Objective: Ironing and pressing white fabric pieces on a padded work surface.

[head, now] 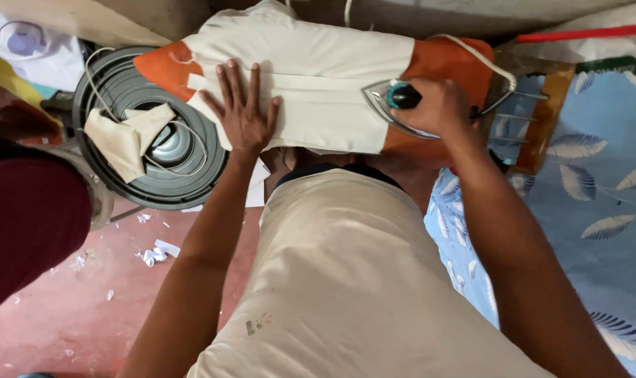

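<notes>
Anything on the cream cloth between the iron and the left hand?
Nothing visible. The iron, gripped by the right hand, sits at the cloth's right end. The left hand lies flat on the cloth further left. Between them is only bare cloth with a folded strip running across it.

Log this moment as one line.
left hand: flat on cream cloth | right hand: grips iron | iron: on cloth, orange pad

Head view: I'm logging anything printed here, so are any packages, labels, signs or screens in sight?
None that can be told. The nearest is a white sheet or bag with a pale purple round design at the top left corner, too blurred to identify.
</notes>
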